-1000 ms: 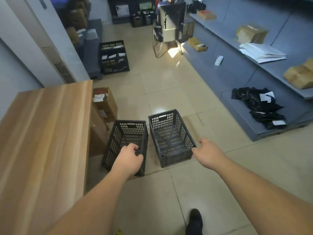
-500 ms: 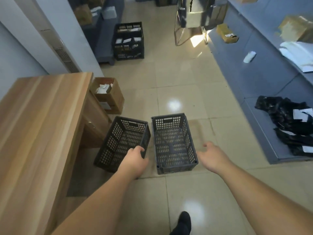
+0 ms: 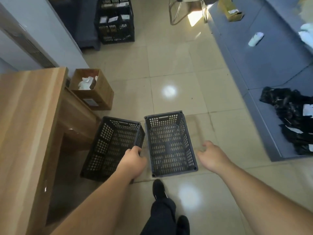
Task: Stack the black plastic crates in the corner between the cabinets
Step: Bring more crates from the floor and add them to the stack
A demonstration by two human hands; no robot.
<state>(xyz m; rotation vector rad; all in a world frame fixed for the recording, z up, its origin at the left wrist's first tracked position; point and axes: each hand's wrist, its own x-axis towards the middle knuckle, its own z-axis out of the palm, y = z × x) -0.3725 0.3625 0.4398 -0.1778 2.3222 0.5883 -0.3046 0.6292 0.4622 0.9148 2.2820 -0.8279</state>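
Note:
Two empty black perforated crates sit side by side on the tiled floor. The left crate (image 3: 111, 146) is tilted against the wooden cabinet; the right crate (image 3: 169, 145) stands flat. My left hand (image 3: 133, 161) hovers over the gap between them, its fingers curled at the left crate's right rim; whether it grips the rim is unclear. My right hand (image 3: 211, 155) is spread open just right of the right crate's side wall, apart from it. A further black crate (image 3: 116, 22), filled with items, stands far back by a grey cabinet.
A wooden cabinet (image 3: 28, 133) fills the left side. An open cardboard box (image 3: 92, 89) sits behind the left crate. A low grey shelf (image 3: 271, 68) with black bags (image 3: 291, 119) runs along the right. My shoes (image 3: 159, 189) are just behind the crates.
I have stepped closer and the view tilted down. My left hand slid from the left crate's near rim to its right rim. My right hand moved alongside the right crate.

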